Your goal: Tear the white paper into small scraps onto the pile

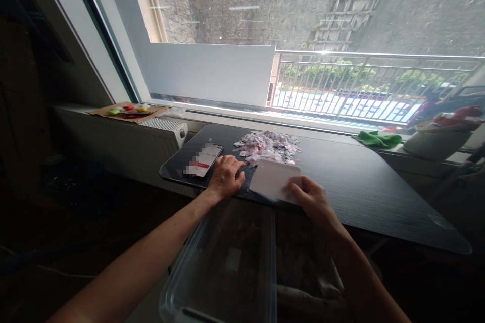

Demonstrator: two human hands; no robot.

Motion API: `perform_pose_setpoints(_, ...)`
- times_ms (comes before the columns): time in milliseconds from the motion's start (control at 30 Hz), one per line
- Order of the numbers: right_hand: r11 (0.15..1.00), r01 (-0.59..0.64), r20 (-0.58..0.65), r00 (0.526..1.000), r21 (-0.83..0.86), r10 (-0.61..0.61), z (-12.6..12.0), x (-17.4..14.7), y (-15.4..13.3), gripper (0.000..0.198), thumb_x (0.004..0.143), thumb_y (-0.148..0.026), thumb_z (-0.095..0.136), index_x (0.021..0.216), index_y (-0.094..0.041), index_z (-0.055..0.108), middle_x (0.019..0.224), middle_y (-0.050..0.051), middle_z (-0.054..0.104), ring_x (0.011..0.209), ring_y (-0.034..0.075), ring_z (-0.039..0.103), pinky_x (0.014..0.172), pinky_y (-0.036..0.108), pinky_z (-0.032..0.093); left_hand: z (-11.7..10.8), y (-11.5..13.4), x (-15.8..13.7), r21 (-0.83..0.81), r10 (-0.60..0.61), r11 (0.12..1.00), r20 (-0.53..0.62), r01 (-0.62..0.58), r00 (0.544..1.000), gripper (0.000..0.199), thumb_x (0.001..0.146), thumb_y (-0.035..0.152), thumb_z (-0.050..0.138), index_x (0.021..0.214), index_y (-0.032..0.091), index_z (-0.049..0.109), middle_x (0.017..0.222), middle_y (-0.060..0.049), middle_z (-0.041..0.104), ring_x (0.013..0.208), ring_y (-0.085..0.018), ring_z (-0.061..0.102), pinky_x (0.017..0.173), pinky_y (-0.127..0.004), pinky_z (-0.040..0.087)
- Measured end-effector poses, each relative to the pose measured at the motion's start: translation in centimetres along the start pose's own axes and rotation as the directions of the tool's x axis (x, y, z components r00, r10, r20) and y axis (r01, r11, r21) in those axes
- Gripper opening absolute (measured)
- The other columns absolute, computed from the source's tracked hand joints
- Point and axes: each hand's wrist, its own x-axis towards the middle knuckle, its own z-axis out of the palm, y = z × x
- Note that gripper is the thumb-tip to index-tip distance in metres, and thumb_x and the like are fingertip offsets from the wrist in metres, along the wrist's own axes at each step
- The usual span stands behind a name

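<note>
On the dark table (364,181) lies a loose pile of small paper scraps (265,145), whitish with pink and red marks. My right hand (312,194) pinches the right side of a flat white card (271,179) with rounded corners. The card is tilted at the table's near edge, just in front of the pile, and covers part of the tabletop behind it. My left hand (227,175) is between the phone and the card, palm down over the near edge, its fingers loosely bent and thumb apart, with nothing seen in it. A phone (204,160) with a lit screen lies left of it.
Below the near edge stands a clear plastic bin (227,262), with a small pale piece inside. A radiator (166,136) is at the left, with cardboard (129,111) and coloured items on top. A green cloth (378,140) and a pale container (435,139) sit by the window.
</note>
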Motion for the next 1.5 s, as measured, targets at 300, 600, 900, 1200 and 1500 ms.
perform_pose_setpoints(300,0.999,-0.018,0.007,1.0,0.028,0.017,-1.0,-0.6,-0.4,0.026,0.068,-0.038,0.064,0.083,-0.017,0.066,0.073,0.003,0.07,0.066,0.018,0.064,0.06,0.028,0.051,-0.2,0.1,0.1,-0.01,-0.015,1.0,0.023,0.015,1.0,0.022,0.078,0.022,0.052,0.096,0.019,0.064,0.097,-0.007,0.064,0.106,-0.025,0.052,0.098,-0.043,0.036)
perform_pose_setpoints(600,0.997,-0.027,0.089,0.996,0.066,0.021,-0.4,-0.9,-0.4,0.029,0.066,-0.04,0.065,0.082,-0.015,0.065,0.073,0.003,0.069,0.061,0.015,0.061,0.054,0.025,0.047,-0.1,0.1,0.1,-0.001,-0.02,1.0,0.023,0.02,1.0,0.021,0.078,0.021,0.051,0.096,0.02,0.063,0.097,-0.007,0.064,0.106,-0.024,0.052,0.099,-0.044,0.036)
perform_pose_setpoints(900,1.0,-0.017,0.083,0.996,0.022,0.015,-0.7,-0.5,-0.1,0.026,0.068,-0.039,0.064,0.083,-0.017,0.064,0.072,0.002,0.069,0.065,0.017,0.062,0.058,0.026,0.05,0.0,0.1,0.1,-0.011,-0.014,1.0,0.016,0.014,1.0,0.022,0.078,0.021,0.051,0.096,0.02,0.063,0.097,-0.007,0.064,0.106,-0.024,0.052,0.1,-0.044,0.036)
perform_pose_setpoints(1200,1.0,0.014,0.086,0.996,0.013,-0.015,-0.3,-0.3,-0.2,0.026,0.069,-0.039,0.064,0.083,-0.017,0.063,0.074,0.003,0.069,0.066,0.017,0.063,0.061,0.027,0.051,0.0,0.1,0.0,0.0,-0.017,1.0,0.012,0.017,1.0,0.022,0.078,0.021,0.051,0.095,0.02,0.063,0.098,-0.007,0.064,0.106,-0.024,0.052,0.099,-0.043,0.036)
perform_pose_setpoints(1500,0.999,0.033,0.143,0.989,0.043,-0.038,0.3,-0.5,-0.6,0.026,0.07,-0.039,0.063,0.083,-0.017,0.062,0.075,0.003,0.07,0.067,0.017,0.064,0.062,0.028,0.052,-0.1,0.1,0.1,-0.006,-0.029,1.0,0.023,0.029,0.999,0.021,0.077,0.02,0.051,0.095,0.022,0.063,0.098,-0.006,0.064,0.106,-0.024,0.052,0.099,-0.043,0.036)
